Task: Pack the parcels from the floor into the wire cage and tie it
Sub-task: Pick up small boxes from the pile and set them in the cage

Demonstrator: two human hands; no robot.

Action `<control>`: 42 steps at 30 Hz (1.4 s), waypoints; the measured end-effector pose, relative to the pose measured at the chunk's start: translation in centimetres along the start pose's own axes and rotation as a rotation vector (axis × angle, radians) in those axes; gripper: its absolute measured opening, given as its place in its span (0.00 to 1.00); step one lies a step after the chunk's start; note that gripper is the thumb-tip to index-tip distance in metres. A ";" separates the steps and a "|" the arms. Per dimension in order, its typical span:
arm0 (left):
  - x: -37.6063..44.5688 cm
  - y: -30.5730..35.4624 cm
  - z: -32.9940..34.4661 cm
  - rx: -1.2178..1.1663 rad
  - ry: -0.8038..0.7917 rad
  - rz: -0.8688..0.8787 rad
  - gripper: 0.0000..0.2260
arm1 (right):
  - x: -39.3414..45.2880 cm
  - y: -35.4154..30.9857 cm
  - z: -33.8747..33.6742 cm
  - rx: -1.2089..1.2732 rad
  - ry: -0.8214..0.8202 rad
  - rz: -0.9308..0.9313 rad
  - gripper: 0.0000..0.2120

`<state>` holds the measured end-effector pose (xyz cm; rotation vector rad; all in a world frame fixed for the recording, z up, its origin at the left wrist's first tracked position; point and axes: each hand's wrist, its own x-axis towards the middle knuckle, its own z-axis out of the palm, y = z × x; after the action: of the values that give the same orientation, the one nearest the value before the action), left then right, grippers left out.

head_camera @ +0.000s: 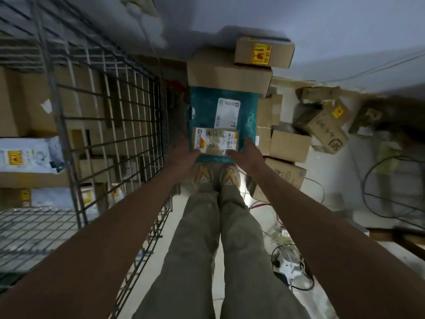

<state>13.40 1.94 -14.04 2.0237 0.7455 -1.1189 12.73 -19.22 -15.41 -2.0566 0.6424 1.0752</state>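
Pick-up step — left hand (184, 155) and right hand (247, 155) clasp a small parcel (215, 141) right of the cage (110, 107); next, lift it in.

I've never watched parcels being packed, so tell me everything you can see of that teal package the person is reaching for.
The teal package looks like a glossy plastic-wrapped parcel, lying flat in front of the person's shoes. A white shipping label is stuck on its top. A small brown parcel rests on its near end, and a large cardboard box lies at its far end. The left hand and right hand flank its near end.
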 end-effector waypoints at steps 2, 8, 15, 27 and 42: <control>1.3 -0.5 1.0 -0.020 0.056 -0.011 0.28 | 2.2 1.3 1.1 0.035 0.065 -0.004 0.41; -0.3 0.2 3.3 -0.219 0.180 0.026 0.19 | 0.8 1.3 2.1 0.209 0.089 -0.029 0.28; -4.3 5.7 0.9 -0.831 0.191 0.001 0.18 | -2.0 -2.1 -5.4 0.460 0.117 0.004 0.28; -0.5 6.4 1.4 -1.114 0.112 0.046 0.14 | 11.0 -11.0 -19.1 0.911 0.177 0.260 0.27; -11.0 6.4 -4.9 -1.290 0.128 0.016 0.19 | -17.0 -7.2 -6.0 0.637 0.065 -0.316 0.33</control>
<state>15.40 0.40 -0.67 0.9695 1.1076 -0.2687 11.64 -17.77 3.95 -1.5664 0.5727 0.5295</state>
